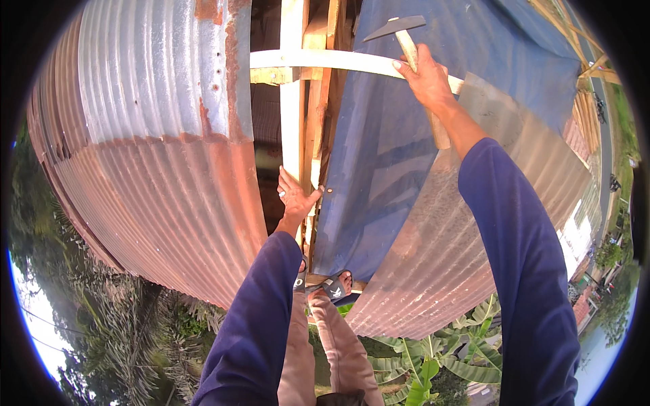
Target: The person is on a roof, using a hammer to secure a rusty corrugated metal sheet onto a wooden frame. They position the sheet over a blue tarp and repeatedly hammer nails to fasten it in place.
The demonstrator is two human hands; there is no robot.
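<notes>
My right hand (429, 78) is closed round the wooden handle of a hammer (398, 27) with a dark head, long and tapered to a point at one side. The handle's lower end shows below my wrist. That hand also rests at a pale wooden batten (345, 61), which runs crosswise over the roof opening and the blue tarp (386, 142). Lower down, my left hand (296, 201), with a ring on one finger, lies with its fingers apart on a long upright-running timber (290, 128). It holds nothing.
Rusted corrugated metal sheets (162, 183) cover the roof on the left. Another corrugated sheet (467, 210) lies over the tarp at right. Between them is an open gap with rafters (315, 115). My sandalled feet (335, 287) stand near the roof's lower edge, above banana plants (423, 369).
</notes>
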